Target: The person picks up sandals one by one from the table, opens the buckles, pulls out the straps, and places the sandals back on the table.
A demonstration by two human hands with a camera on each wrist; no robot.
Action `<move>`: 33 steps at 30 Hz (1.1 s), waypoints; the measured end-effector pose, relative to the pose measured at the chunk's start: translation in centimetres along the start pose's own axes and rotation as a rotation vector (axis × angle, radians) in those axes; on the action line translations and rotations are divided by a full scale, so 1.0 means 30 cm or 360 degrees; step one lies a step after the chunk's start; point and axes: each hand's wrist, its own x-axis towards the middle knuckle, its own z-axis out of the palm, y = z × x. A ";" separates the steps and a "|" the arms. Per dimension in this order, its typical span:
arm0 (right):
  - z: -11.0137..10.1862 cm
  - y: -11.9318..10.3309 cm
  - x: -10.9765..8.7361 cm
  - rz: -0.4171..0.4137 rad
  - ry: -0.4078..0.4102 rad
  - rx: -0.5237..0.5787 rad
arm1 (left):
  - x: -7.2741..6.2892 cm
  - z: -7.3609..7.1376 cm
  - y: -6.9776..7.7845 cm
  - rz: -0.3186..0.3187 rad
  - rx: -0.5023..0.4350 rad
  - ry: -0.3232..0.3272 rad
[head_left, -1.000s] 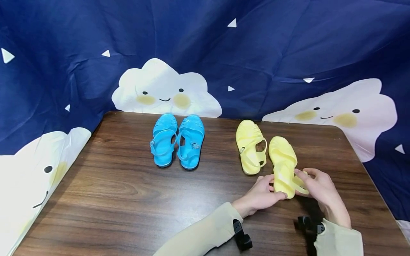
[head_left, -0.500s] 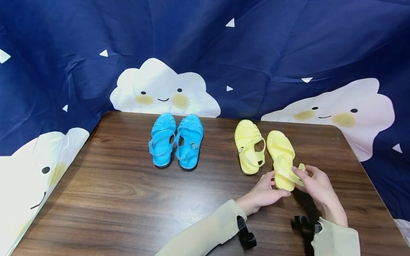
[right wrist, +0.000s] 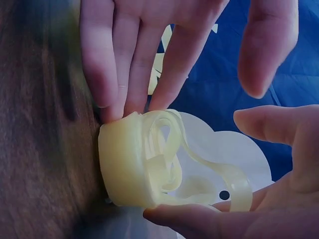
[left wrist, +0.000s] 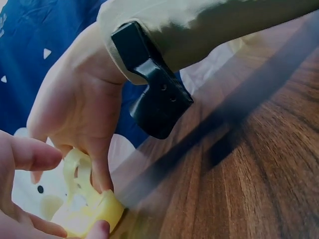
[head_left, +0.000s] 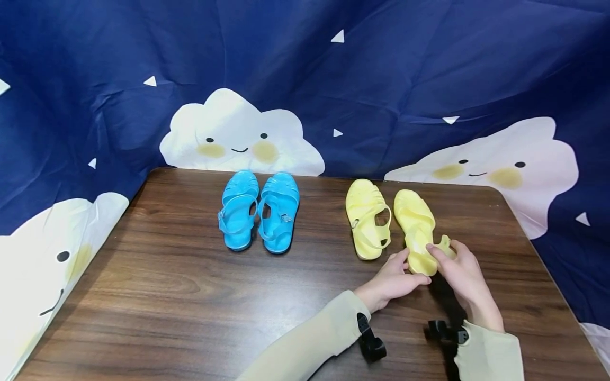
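A yellow jelly sandal (head_left: 419,238) lies on the wooden table with its toe pointing away. My left hand (head_left: 393,278) is at its heel and left side; in the right wrist view, straight fingers (right wrist: 134,79) touch the sandal's side while the thumb stands apart. On the opposite side is my right hand (head_left: 464,278), its fingers reaching down to the sandal and the loose heel strap (right wrist: 237,184) lying against them. A second yellow sandal (head_left: 367,219) sits just left of the first, its strap looped. The right hand's far fingers are partly hidden in the head view.
Two blue jelly sandals (head_left: 238,214) stand side by side at the back left of the table (head_left: 181,296). A dark blue curtain (head_left: 371,63) with white clouds hangs behind the table's far edge. Black camera mounts (head_left: 371,338) are on both wrists.
Between my hands, the right yellow sandal has slid away from me, its toe now nearer that of its partner. Both hands have moved forward with it. The view has shifted slightly.
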 end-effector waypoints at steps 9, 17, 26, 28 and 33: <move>0.007 -0.002 0.012 -0.0026 0.0066 0.0020 | 0.021 0.002 0.006 0.0006 -0.0078 0.0019; 0.000 0.009 0.014 -0.0042 0.0058 -0.0001 | 0.022 -0.003 0.010 -0.0005 -0.0084 -0.0037; -0.019 0.016 0.000 -0.0039 0.0105 -0.0066 | -0.016 -0.024 0.002 -0.0008 -0.0367 -0.0222; -0.022 0.010 -0.009 -0.0059 0.0164 -0.0067 | -0.038 -0.050 -0.001 -0.0006 -0.0431 -0.0358; -0.027 -0.013 -0.035 -0.0117 0.0324 -0.0056 | -0.102 -0.158 0.003 0.0047 -0.0286 -0.0750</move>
